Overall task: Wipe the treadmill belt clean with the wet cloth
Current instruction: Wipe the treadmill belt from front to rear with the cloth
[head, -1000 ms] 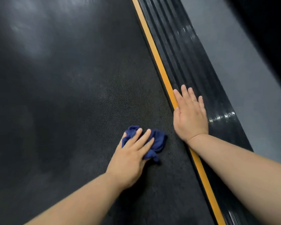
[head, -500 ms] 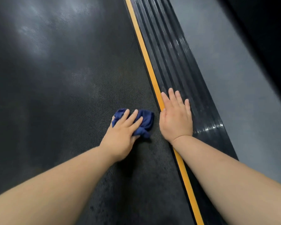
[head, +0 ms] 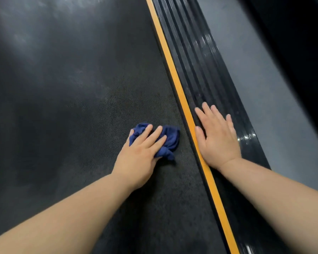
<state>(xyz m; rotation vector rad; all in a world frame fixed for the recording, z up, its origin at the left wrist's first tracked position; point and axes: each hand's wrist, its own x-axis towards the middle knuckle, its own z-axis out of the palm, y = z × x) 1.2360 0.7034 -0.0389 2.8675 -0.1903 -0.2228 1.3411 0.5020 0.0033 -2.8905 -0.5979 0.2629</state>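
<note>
The black textured treadmill belt (head: 72, 107) fills the left and middle of the head view. A crumpled dark blue cloth (head: 170, 139) lies on the belt close to its right edge. My left hand (head: 141, 154) presses down on the cloth with straight fingers laid over it. My right hand (head: 216, 138) lies flat, fingers spread, on the ribbed black side rail (head: 191, 57), just right of the yellow stripe (head: 170, 70).
The yellow stripe runs along the belt's right edge from the top to the bottom of the view. Beyond the ribbed rail lies grey floor (head: 255, 70). A dark shape (head: 301, 43) fills the far right.
My left hand has slid the cloth along the belt beside the yellow stripe. My right hand has stayed flat and shifted off the stripe onto the ribbed rail. The view itself has moved.
</note>
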